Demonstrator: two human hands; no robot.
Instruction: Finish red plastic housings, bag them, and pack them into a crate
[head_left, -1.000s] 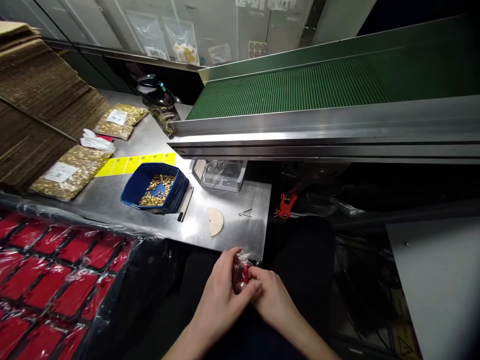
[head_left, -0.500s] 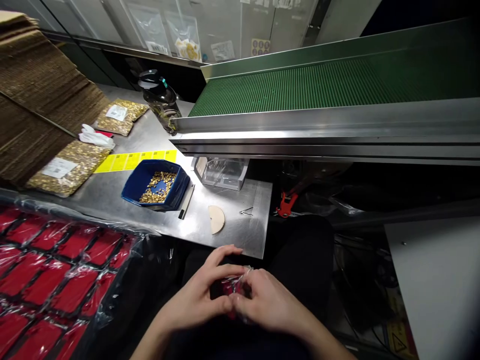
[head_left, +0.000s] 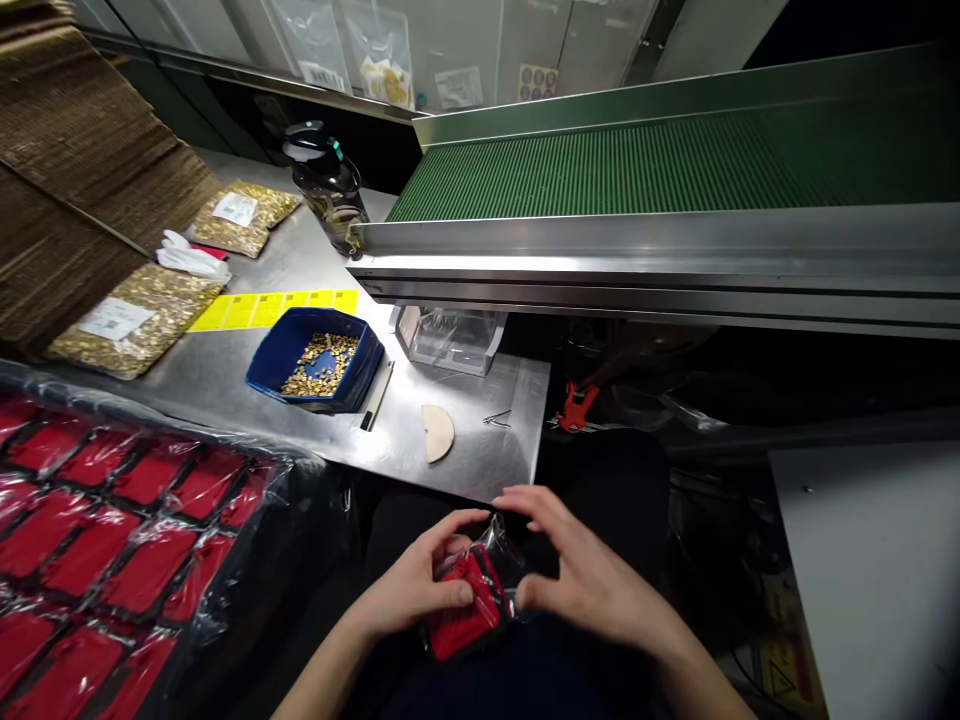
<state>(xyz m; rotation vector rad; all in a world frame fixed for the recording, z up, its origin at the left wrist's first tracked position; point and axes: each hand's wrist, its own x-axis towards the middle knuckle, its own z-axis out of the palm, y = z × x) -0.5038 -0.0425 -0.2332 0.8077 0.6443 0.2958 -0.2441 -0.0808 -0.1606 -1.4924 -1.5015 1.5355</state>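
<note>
A small red item in a clear plastic bag is held over my lap. My left hand grips it, the thumb on its front and the fingers behind. My right hand is open at the bag's right side, thumb and fingers spread around the loose clear plastic. On the metal table above the hands lie a pale half-round disc, small metal snips and a slim cutter. A blue bin holds small gold pieces.
At the left is a box of plastic-wrapped red items. Behind it are gold-filled bags, yellow labels and stacked cardboard. A dark bottle, a clear tray and a green conveyor stand further back.
My right hand has opened and moved right and slightly up, off the item. The red item, earlier mostly hidden between both hands, now shows in my left hand. The view has shifted slightly.
</note>
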